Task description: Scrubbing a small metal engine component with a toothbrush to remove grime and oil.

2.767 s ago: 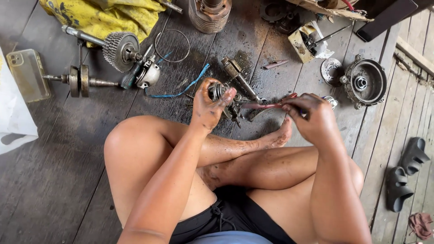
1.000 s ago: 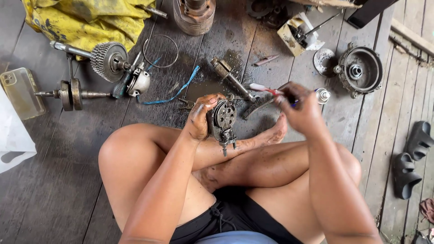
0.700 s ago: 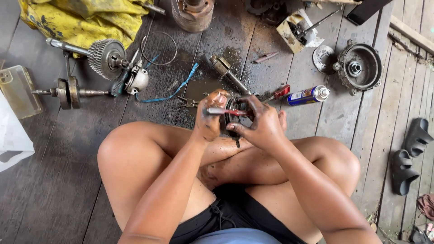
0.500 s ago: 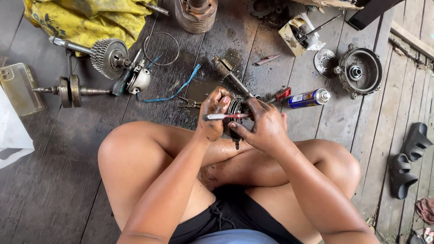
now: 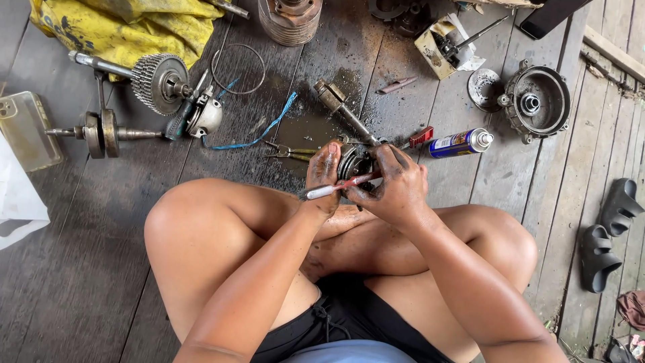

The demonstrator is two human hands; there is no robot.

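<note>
I sit cross-legged on a dark wooden floor. My left hand (image 5: 324, 173) grips a round, greasy metal engine part (image 5: 352, 162) just above my shins. My right hand (image 5: 398, 187) holds a toothbrush (image 5: 329, 189) with a red and white handle, laid across the near face of the part. Both hands are black with grease and close together. Much of the part is hidden by my fingers.
A spray can (image 5: 459, 142) lies just right of my hands, pliers (image 5: 289, 152) to the left. Farther off: a gear shaft (image 5: 158, 81), crankshaft (image 5: 101, 132), blue cord (image 5: 259, 132), wire ring (image 5: 238, 68), round engine cover (image 5: 536, 102), yellow cloth (image 5: 131, 24), phone (image 5: 25, 129), black sandals (image 5: 608, 232).
My right hand set the spray can down on the floor at the right and came back to the part. It now holds the toothbrush against the part in my left hand.
</note>
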